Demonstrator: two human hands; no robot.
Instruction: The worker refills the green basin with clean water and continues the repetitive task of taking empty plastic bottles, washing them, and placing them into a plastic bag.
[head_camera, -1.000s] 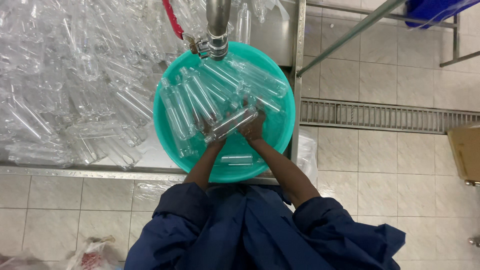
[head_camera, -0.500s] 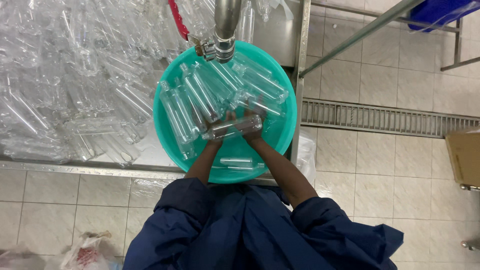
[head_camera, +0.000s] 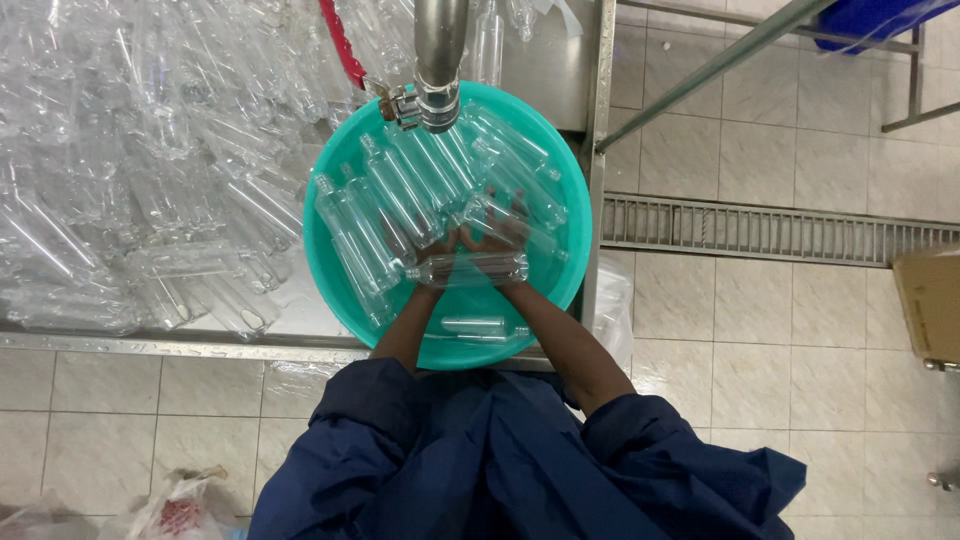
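Observation:
A teal round basin (head_camera: 330, 300) sits on a steel counter and holds several clear plastic bottles (head_camera: 395, 190) lying side by side. Both hands reach into it. My left hand (head_camera: 437, 252) and my right hand (head_camera: 497, 238) are together over one clear bottle (head_camera: 470, 270) lying crosswise near the middle, with the fingers spread on the bottles behind it. Another bottle (head_camera: 480, 326) lies at the basin's near side. A steel tap pipe (head_camera: 440, 60) with a valve hangs over the basin's far rim.
A big heap of clear plastic bottles (head_camera: 140, 170) covers the steel counter (head_camera: 180, 342) to the left. A floor drain grate (head_camera: 780, 232) crosses the tiled floor on the right, near a cardboard box (head_camera: 930, 300). Plastic bags (head_camera: 170, 510) lie at bottom left.
The crosswise bottle has turned from tilted to nearly level under my hands. My hands have spread a little further over the bottles.

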